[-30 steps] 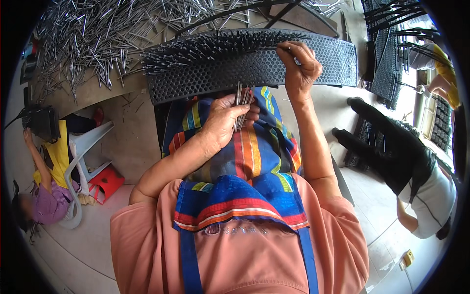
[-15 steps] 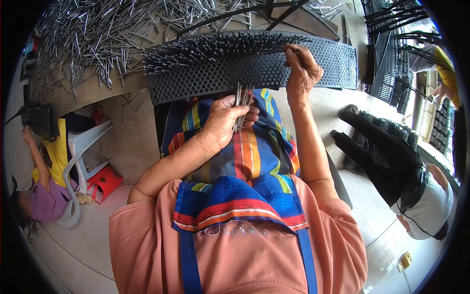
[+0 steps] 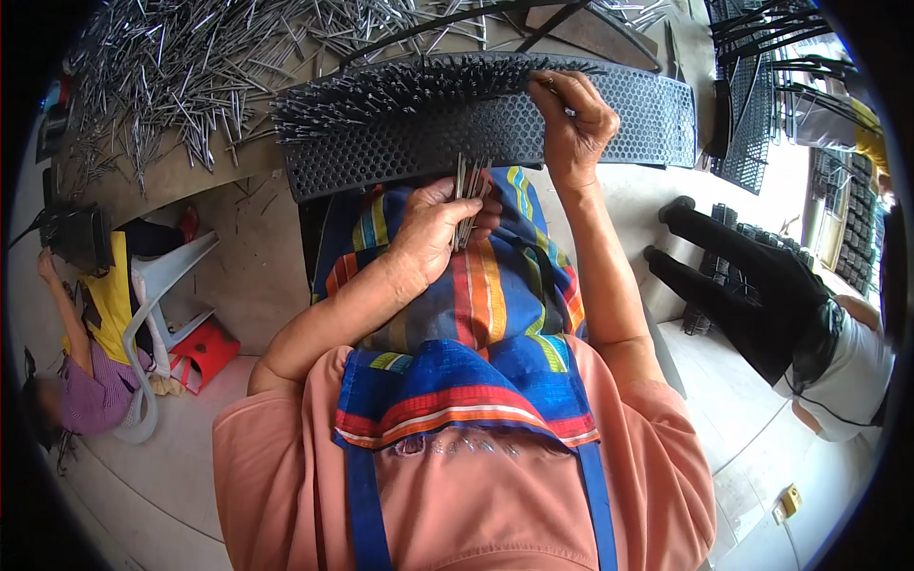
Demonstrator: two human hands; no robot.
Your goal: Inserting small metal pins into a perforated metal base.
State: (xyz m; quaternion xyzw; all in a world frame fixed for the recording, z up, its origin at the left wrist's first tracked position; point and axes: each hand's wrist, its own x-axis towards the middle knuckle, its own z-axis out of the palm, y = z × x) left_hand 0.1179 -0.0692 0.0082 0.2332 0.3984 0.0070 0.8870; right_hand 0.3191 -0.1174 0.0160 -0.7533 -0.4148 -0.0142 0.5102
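A long black perforated panel [image 3: 657,114] rests on edge across my lap against the table, its left part filled with upright metal pins [image 3: 400,86]. My left hand [image 3: 433,233] is closed around a small bundle of metal pins [image 3: 466,195] just below the panel. At the panel's top edge, right of the filled part, my right hand [image 3: 576,124] pinches a single pin. A striped apron [image 3: 476,314] covers my lap.
Loose metal pins [image 3: 209,86] lie heaped on the table behind the panel. More black panels [image 3: 752,105] stand at the right. A seated person in yellow [image 3: 95,324] works at the left beside a white plastic chair [image 3: 157,314]. Another person's black-trousered legs [image 3: 752,285] stretch at the right.
My right hand has stayed at the panel's top edge, shifting slightly while working a pin there. The left hand has kept still with its bundle. The legs at the right have shifted.
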